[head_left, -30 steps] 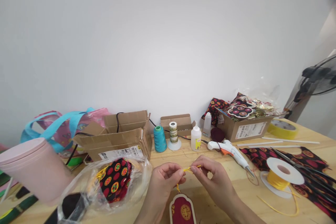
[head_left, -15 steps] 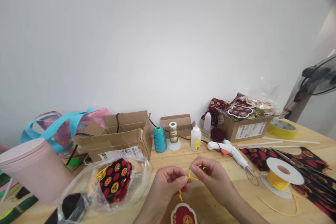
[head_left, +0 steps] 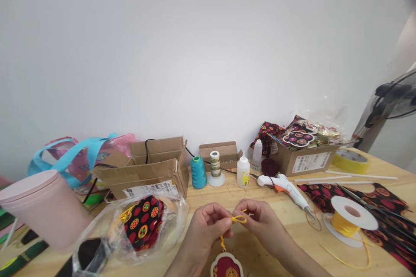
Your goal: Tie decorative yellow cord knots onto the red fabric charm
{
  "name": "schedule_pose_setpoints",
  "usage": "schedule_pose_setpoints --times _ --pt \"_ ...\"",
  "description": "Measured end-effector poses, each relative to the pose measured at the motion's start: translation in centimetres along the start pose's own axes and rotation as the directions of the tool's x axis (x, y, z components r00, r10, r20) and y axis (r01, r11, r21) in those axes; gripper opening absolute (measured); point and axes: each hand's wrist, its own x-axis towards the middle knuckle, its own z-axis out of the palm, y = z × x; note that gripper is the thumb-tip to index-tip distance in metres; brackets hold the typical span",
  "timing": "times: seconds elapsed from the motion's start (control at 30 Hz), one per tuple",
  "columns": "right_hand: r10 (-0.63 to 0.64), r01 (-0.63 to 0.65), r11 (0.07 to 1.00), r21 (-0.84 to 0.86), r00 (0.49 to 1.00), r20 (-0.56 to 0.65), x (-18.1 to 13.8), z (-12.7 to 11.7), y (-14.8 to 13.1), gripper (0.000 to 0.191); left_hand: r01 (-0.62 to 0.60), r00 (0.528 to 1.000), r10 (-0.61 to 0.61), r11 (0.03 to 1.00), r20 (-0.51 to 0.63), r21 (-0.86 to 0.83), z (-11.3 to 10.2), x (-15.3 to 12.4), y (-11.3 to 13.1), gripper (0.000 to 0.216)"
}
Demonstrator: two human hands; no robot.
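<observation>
My left hand [head_left: 211, 229] is closed, thumb and forefinger pinching a yellow cord [head_left: 239, 218]. Close beside it, my right hand [head_left: 258, 220] is also closed, pinching the same cord, which forms a small loop between the two hands. Below my left hand the cord runs down in a knotted length. From it hangs a red fabric pendant [head_left: 226, 266] with a pale scalloped border and a gold motif, cut off by the lower picture edge. Fingertips hide part of the cord.
On the right lie a spool of yellow cord [head_left: 345, 224], black scissors [head_left: 390, 220] and a white glue gun [head_left: 289, 191]. Behind stand a glue bottle [head_left: 242, 172], a teal thread cone [head_left: 198, 173] and cardboard boxes [head_left: 152, 173]. A plastic bag [head_left: 177, 212] with patterned fabric sits left.
My right hand has moved slightly left, closer to my left hand. The cord between them now shows a rounder loop. The pendant has shifted a little.
</observation>
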Motion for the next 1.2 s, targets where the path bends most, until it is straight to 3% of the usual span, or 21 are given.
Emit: schedule_pose_setpoints --times 0.07,0.17,0.27,0.37,0.53,0.7,0.77,0.83,1.03,1.2 --pt "-0.025 0.025 1.000 -0.006 1.000 -0.015 -0.1 0.3 0.2 0.023 0.004 0.999 -0.007 0.996 -0.033 -0.086 -0.1 0.2 -0.1 0.017" --pt "-0.145 0.133 0.968 -0.213 0.989 -0.042 -0.5 0.6 0.4 0.023 -0.009 0.997 -0.004 0.984 -0.074 -0.177 -0.2 0.4 -0.5 0.017" --pt "-0.309 0.278 0.835 -0.476 0.951 0.013 -0.8 0.5 0.6 0.022 -0.050 0.996 0.037 0.987 -0.085 -0.151 0.0 0.4 -0.7 0.012" --pt "-0.389 0.336 0.709 -0.620 0.920 0.054 -0.9 0.2 0.7 0.023 -0.081 0.985 0.073 0.996 -0.155 -0.046 0.5 0.2 -0.6 0.012" --pt "-0.432 0.341 0.605 -0.719 0.900 0.063 -0.9 0.0 0.6 0.023 -0.118 0.959 0.108 0.993 -0.262 -0.022 0.8 0.3 -0.6 0.014" --pt "-0.485 0.363 0.500 -0.787 0.869 0.092 -1.2 0.0 0.1 0.022 -0.050 0.977 0.007 0.980 -0.215 -0.195 0.1 0.7 -1.6 0.013" --pt "-0.472 0.342 0.528 -0.778 0.879 0.066 -1.1 -0.1 0.2 0.021 -0.001 0.983 -0.049 0.963 -0.180 -0.268 -0.1 0.8 -1.9 0.012" --pt "-0.440 0.310 0.626 -0.716 0.898 0.004 -0.7 -0.3 0.5 0.019 0.036 0.984 -0.086 0.954 -0.156 -0.297 -0.2 0.8 -2.0 0.013" --pt "-0.206 0.165 0.922 -0.351 0.975 -0.084 0.2 -0.2 1.1 0.014 0.056 0.987 -0.091 0.969 -0.135 -0.240 -0.3 0.5 -1.4 0.011" --pt "-0.071 0.058 0.982 -0.180 0.995 -0.072 0.0 0.3 0.5 0.020 0.014 0.995 -0.034 0.979 -0.093 -0.204 -0.2 0.4 -1.2 0.008"
